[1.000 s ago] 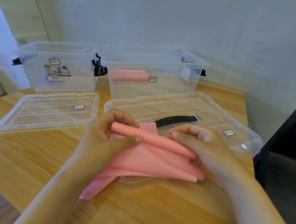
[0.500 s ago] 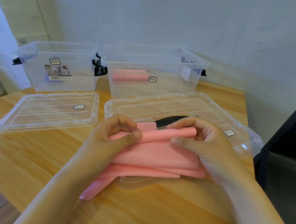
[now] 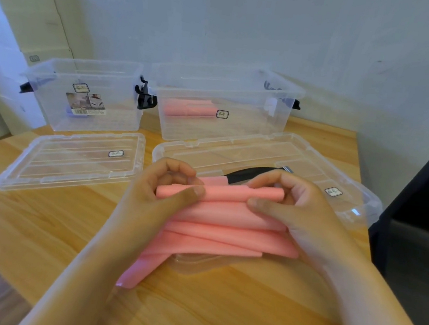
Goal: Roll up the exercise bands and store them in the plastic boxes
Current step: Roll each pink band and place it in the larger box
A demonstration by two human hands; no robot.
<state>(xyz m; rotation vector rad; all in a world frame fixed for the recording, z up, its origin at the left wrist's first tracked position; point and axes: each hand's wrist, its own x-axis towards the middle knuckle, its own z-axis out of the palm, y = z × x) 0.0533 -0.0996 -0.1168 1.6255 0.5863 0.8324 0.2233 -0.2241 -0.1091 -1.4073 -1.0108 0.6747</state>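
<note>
Our judgement of the risk: the pink band (image 3: 227, 218) is rolled only at its far edge. The slack folds below could drag crooked, so the roll may skew into a cone, or spring open if either pinch loosens.

Our left hand (image 3: 168, 191) curls round the roll's left end, thumb pressed on top. Our right hand (image 3: 292, 202) pinches the right end between thumb and bent fingers.

The band lies across a clear lid (image 3: 263, 152) on the wooden table (image 3: 36, 220), its loose tail trailing toward us. Behind, the right box (image 3: 226, 82) holds rolled pink bands (image 3: 187, 109).
</note>
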